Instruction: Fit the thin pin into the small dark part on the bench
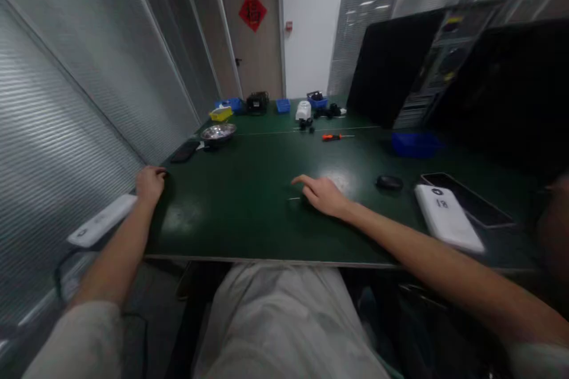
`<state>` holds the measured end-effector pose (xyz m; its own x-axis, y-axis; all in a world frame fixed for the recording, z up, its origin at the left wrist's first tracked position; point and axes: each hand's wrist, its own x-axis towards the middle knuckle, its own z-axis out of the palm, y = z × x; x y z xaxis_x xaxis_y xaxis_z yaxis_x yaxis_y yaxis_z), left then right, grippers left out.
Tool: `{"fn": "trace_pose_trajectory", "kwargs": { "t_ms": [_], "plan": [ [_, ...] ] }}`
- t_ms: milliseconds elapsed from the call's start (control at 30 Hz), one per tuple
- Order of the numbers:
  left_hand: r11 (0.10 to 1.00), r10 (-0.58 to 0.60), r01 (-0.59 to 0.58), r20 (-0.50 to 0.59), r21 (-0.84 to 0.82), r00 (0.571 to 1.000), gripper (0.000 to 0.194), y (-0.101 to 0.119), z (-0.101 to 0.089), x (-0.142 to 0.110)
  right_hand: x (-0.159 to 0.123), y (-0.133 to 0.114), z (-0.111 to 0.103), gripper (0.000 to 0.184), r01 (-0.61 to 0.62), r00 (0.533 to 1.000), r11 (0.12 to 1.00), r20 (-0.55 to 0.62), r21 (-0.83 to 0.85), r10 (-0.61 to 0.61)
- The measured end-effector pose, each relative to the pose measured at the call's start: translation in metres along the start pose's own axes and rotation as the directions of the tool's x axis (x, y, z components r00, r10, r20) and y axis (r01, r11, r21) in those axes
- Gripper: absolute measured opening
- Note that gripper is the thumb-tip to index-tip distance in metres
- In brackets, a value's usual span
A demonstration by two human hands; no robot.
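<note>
My right hand (325, 194) is over the middle of the dark green table (249, 219), with its index finger stretched out to the left and the other fingers bent under. Just below the fingertips lies a thin, pale, stick-like piece (294, 199), too small to name. At the table's left edge is my left hand (151, 183), its fingers curled over the edge. Whether anything small is under those fingers is hidden. A white flat box-shaped device (102, 222) sits beside my left forearm.
Farther back are an orange-handled screwdriver (332, 137), a metal bowl (217, 132), a dark phone-like slab (185, 151) and several small bins. On the right are a black mouse (389, 182), a white box (448, 216), a blue tray (415, 145) and a person's blurred arm (553, 231).
</note>
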<state>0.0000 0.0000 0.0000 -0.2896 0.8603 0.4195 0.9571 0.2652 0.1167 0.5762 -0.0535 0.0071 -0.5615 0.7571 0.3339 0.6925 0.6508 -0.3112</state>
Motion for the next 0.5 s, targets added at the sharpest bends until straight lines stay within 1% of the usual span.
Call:
{"fn": "trace_pose_trajectory", "kwargs": {
  "t_ms": [300,500],
  "plan": [
    [1.0,-0.028,0.028,0.016,-0.014,0.999,0.032,0.0045,-0.0061,0.0001,0.0001,-0.0021,-0.001,0.037,-0.003,1.0,1.0,0.009,0.004,0.003],
    [1.0,0.0,0.0,0.018,0.017,1.0,0.032,0.0066,-0.0062,-0.0023,0.0001,-0.0005,-0.0003,0.036,0.007,1.0,1.0,0.01,0.013,-0.007]
  ]
}}
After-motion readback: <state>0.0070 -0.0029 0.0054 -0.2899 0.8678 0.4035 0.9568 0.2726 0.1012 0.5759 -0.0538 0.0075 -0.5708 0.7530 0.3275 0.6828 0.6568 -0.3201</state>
